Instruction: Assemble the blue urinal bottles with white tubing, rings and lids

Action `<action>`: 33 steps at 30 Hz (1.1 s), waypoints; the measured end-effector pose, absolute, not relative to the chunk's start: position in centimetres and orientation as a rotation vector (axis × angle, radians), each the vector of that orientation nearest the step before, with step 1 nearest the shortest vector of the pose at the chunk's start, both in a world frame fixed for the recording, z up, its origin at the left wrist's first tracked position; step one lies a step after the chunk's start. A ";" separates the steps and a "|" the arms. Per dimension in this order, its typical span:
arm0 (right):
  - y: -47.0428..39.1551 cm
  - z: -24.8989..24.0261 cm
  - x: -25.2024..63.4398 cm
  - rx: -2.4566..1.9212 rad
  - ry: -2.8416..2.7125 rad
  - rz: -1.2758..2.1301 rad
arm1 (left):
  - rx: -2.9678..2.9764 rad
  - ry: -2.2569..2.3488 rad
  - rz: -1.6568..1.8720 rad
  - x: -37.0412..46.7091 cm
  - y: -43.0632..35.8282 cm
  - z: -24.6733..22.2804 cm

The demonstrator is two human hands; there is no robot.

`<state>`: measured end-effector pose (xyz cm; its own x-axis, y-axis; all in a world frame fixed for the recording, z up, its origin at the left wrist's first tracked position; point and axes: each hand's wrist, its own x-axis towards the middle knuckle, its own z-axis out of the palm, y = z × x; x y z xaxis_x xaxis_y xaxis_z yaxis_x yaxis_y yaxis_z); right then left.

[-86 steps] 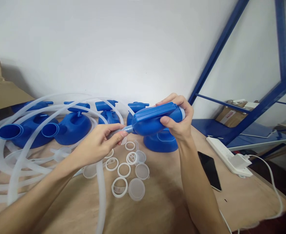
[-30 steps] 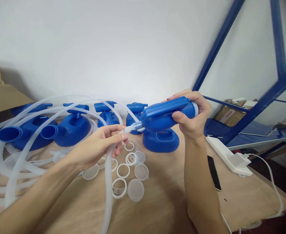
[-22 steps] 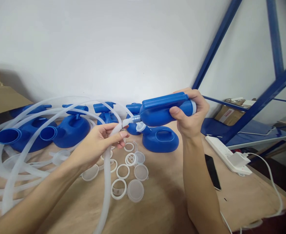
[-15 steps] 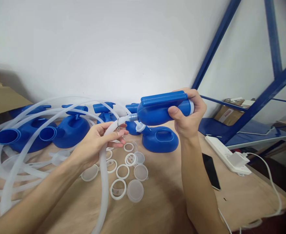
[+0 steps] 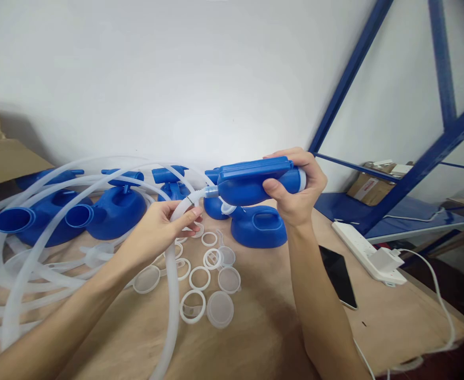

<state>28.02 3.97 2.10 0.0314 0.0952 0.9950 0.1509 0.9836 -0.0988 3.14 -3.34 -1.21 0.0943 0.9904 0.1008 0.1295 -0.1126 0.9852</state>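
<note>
My right hand (image 5: 297, 184) grips a blue plastic handheld unit (image 5: 251, 182), held sideways above the table with its clear nozzle pointing left. The nozzle meets the end of a translucent white hose (image 5: 171, 295), and a thin metal ring shows on the hose near that joint. Wrapped round the hose just below the ring is my left hand (image 5: 174, 224). Under the blue unit stands a blue urinal bottle (image 5: 258, 227) with a moulded handle. White rings (image 5: 199, 278) and translucent round caps (image 5: 220, 309) lie on the table below my hands.
More blue bottles (image 5: 115, 211) and coiled hoses (image 5: 37, 232) crowd the left side. A cardboard box (image 5: 10, 158) is at the far left. On the right lie a phone (image 5: 338, 277) and a power strip (image 5: 364, 253), beside a blue metal shelf (image 5: 409, 163).
The blue unit and my right hand have shifted slightly left and down, with the unit turned a little. My left hand stays on the hose.
</note>
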 end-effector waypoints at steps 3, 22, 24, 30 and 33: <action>4.4 1.8 27.9 -0.238 -1.512 -0.030 | 1.455 1.176 1.225 3.1 -3.5 -0.9; 5.0 1.7 28.5 -0.255 -1.482 -0.043 | 2.079 1.776 1.508 3.1 -4.5 -1.1; 5.2 1.7 28.7 -0.258 -1.475 -0.034 | 2.092 1.784 1.479 3.1 -4.6 -0.9; 5.0 1.6 28.6 -0.270 -1.491 -0.061 | 2.114 1.751 1.407 3.0 -4.4 -1.0; 4.9 1.7 28.5 -0.281 -1.485 -0.053 | 2.033 1.606 1.466 2.8 -4.1 -1.1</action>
<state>28.49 4.93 1.68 0.0909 0.1369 0.9864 0.2066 0.9664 -0.1531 2.79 -4.12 -1.07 -0.0599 0.8125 0.5799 0.6512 -0.4085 0.6396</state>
